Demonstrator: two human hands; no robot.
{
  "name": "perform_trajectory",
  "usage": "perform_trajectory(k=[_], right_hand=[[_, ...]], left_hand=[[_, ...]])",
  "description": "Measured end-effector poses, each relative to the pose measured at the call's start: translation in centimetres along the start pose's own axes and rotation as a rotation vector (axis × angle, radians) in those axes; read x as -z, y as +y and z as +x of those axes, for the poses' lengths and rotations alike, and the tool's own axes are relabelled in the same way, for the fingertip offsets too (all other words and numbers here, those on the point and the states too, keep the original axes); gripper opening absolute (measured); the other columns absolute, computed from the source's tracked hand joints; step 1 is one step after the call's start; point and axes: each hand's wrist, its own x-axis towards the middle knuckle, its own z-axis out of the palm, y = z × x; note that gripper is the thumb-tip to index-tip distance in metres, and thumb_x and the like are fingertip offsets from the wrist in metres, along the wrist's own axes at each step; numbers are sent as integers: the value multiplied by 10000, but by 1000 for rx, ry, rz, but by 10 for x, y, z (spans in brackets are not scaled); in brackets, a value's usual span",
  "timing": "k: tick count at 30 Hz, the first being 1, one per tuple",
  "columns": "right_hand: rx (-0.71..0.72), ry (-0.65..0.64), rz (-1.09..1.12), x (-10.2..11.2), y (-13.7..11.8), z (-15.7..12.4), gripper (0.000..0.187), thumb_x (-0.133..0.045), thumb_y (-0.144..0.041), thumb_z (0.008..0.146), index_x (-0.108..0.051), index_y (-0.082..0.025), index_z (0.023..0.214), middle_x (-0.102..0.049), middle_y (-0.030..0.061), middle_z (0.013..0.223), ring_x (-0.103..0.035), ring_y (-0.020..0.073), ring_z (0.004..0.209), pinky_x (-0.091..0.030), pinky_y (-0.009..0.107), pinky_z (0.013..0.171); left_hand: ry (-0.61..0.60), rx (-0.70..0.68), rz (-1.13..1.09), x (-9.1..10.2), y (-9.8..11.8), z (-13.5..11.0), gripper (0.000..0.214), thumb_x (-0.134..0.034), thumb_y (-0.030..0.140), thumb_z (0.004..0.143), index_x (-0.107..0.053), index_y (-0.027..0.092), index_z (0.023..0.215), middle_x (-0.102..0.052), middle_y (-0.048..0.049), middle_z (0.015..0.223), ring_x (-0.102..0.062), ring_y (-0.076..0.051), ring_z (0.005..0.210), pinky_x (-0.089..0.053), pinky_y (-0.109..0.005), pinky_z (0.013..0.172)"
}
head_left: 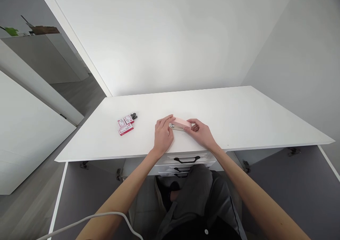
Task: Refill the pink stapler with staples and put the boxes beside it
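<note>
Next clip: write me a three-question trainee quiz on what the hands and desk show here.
1. True or false: both hands hold the pink rectangular stapler.
2. Which side of the stapler do the small red-and-white boxes lie on: A) the person's left, B) the person's right?
3. What black thing sits beside those boxes on the white desk?

Key: 1. True: left hand and right hand grip its two ends. 2. A. 3. A small black clip.
</note>
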Motion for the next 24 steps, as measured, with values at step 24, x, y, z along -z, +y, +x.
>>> perform_trajectory(k=[24], right_hand=[[-56,159,-273,-6,2,0,623,-651,-537,855,-610,-247,1405,-625,73,1094,-626,259,939,-491,397,842]], left_hand=[[-191,308,509,118,-82,-59,514,-418,439,1028,-553,211,1469,-505,-160,1564,-404,-373,1461,-360,-569,1190]])
